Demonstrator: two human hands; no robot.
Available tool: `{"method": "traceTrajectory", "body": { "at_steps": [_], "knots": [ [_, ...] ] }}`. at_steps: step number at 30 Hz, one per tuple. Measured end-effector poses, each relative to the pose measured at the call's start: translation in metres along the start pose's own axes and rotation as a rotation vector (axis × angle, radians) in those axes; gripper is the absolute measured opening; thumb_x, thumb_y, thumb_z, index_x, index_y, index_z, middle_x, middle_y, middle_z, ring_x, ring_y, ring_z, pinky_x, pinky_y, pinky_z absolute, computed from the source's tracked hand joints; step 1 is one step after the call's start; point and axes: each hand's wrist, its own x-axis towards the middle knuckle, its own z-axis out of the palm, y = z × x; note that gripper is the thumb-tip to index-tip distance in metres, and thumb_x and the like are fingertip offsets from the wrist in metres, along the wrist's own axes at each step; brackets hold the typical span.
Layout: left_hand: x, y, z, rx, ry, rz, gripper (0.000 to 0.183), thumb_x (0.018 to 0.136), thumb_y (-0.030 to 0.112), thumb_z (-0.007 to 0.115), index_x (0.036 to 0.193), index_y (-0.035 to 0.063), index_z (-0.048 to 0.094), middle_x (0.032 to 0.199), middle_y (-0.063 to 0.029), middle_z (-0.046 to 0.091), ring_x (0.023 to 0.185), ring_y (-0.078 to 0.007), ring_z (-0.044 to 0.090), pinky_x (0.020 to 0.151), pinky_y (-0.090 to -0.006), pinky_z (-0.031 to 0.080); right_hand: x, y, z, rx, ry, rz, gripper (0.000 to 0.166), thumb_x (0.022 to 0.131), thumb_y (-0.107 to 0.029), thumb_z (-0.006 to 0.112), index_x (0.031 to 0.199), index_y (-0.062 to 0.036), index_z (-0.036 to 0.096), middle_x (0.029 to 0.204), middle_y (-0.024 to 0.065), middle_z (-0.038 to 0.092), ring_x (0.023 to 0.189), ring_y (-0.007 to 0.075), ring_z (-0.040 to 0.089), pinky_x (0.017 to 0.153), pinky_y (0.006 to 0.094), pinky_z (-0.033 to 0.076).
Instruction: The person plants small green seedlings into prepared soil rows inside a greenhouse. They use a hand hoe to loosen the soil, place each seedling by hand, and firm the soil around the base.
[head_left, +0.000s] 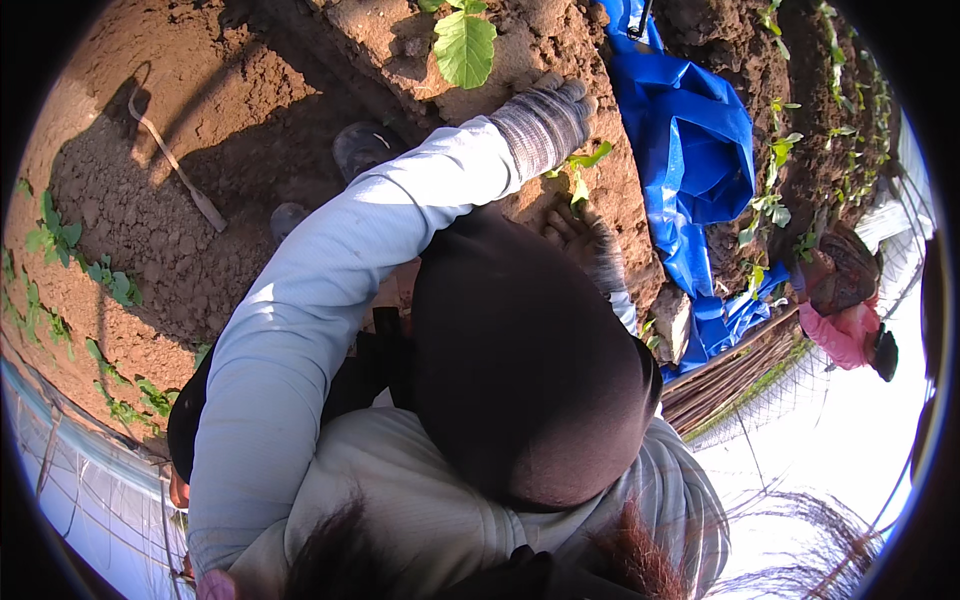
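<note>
My left hand (551, 124), in a striped grey knitted glove, lies back up on the soil of a raised bed, its fingers bent downward. The glove hides what is under the palm. Just below it stands a small green seedling (579, 176) with a few leaves. My right hand (589, 244), also gloved, is low beside the seedling, fingers curled near the lowest leaf; my dark head covering or clothing partly blocks the view, and its grip is not clear. A larger leafy plant (465, 49) grows farther up the bed.
A crumpled blue plastic sheet (697, 142) runs along the bed's right side. A hooked wooden-handled tool (176, 161) lies on the soil at left. More seedlings (56, 232) grow at far left. A stone (670, 322) and bundled sticks (727, 375) are at right. Another person (844, 315) crouches beyond.
</note>
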Motion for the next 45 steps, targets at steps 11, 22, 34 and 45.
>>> {"method": "traceTrajectory", "body": {
  "at_steps": [11, 22, 34, 45],
  "knots": [
    [-0.021, -0.005, 0.007, -0.586, 0.095, -0.002, 0.026, 0.091, 0.013, 0.053, 0.115, 0.0102, 0.060, 0.107, -0.0107, 0.058, 0.103, -0.0298, 0.058, 0.089, -0.0374, 0.049, 0.001, 0.001, 0.003, -0.021, -0.009, 0.007, 0.039, 0.088, -0.030, 0.062, 0.113, -0.0012, 0.056, 0.109, 0.0185, 0.062, 0.098, 0.0307, 0.061, 0.085, 0.0446, 0.049],
    [-0.209, -0.140, 0.062, -0.577, 0.916, -0.951, 0.018, 0.088, 0.010, 0.064, 0.104, 0.0031, 0.064, 0.101, -0.0072, 0.066, 0.091, -0.0155, 0.062, 0.082, -0.0279, 0.049, 0.006, -0.003, -0.019, -0.009, -0.108, -0.018, 0.035, 0.091, -0.028, 0.058, 0.116, -0.0041, 0.057, 0.116, 0.0184, 0.059, 0.107, 0.0313, 0.058, 0.089, 0.0443, 0.049],
    [-0.253, -0.096, 0.128, -0.346, 0.419, -0.964, 0.028, 0.074, 0.009, 0.075, 0.100, 0.0053, 0.065, 0.106, -0.0160, 0.059, 0.098, -0.0327, 0.058, 0.086, -0.0390, 0.048, 0.002, -0.002, -0.008, 0.003, -0.059, -0.017, 0.032, 0.091, -0.024, 0.059, 0.114, -0.0024, 0.057, 0.111, 0.0170, 0.062, 0.101, 0.0300, 0.061, 0.086, 0.0427, 0.052],
    [-0.248, -0.104, 0.134, -0.396, 0.465, -1.025, 0.020, 0.075, 0.004, 0.070, 0.095, 0.0063, 0.065, 0.098, -0.0145, 0.061, 0.091, -0.0306, 0.059, 0.082, -0.0352, 0.049, 0.009, -0.001, -0.018, -0.007, -0.093, 0.008, 0.031, 0.092, -0.025, 0.058, 0.114, -0.0034, 0.057, 0.111, 0.0162, 0.062, 0.101, 0.0285, 0.061, 0.086, 0.0411, 0.052]
  ]
}}
